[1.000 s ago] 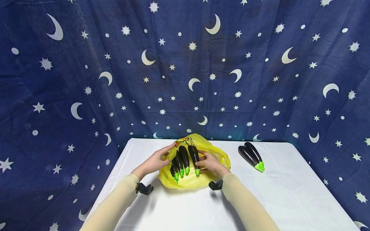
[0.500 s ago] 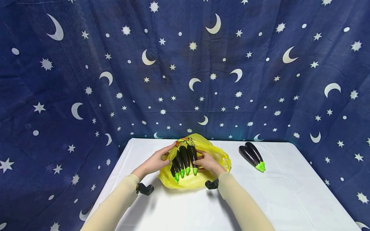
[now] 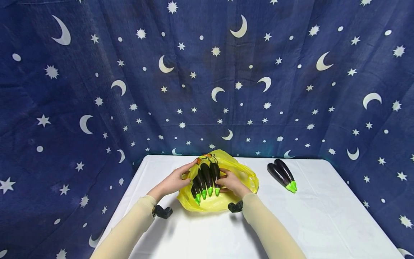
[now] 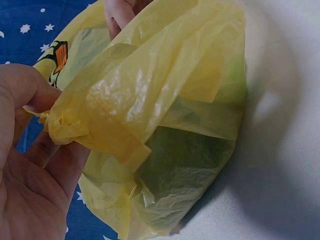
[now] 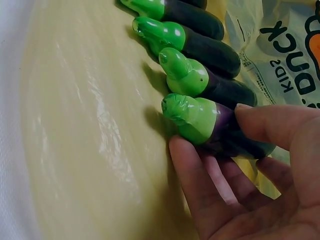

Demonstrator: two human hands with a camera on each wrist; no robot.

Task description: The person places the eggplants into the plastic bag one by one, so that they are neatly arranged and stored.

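Observation:
A yellow plastic bag (image 3: 211,205) with printed markings lies with its mouth spread open. Inside it, several dark purple eggplants with bright green caps lie side by side, caps toward the near side. My left hand (image 3: 173,181) pinches the bag's left edge; in the left wrist view, thumb and fingers hold a gathered fold of the film (image 4: 75,117). My right hand (image 3: 234,182) reaches into the bag and grips the rightmost eggplant (image 5: 195,120), thumb on top and fingers around its far side. This eggplant lies right beside its neighbour (image 5: 185,75).
Two more eggplants (image 3: 281,176) lie together on the white-covered table (image 3: 326,208) to the right of the bag. A dark blue curtain (image 3: 207,79) with moons and stars hangs behind and along the sides. Each wrist carries a black camera (image 3: 162,212).
My right hand has shifted slightly left with the rightmost eggplant, closing the gap to the other eggplants in the bag. The left hand has stayed in place on the bag's edge.

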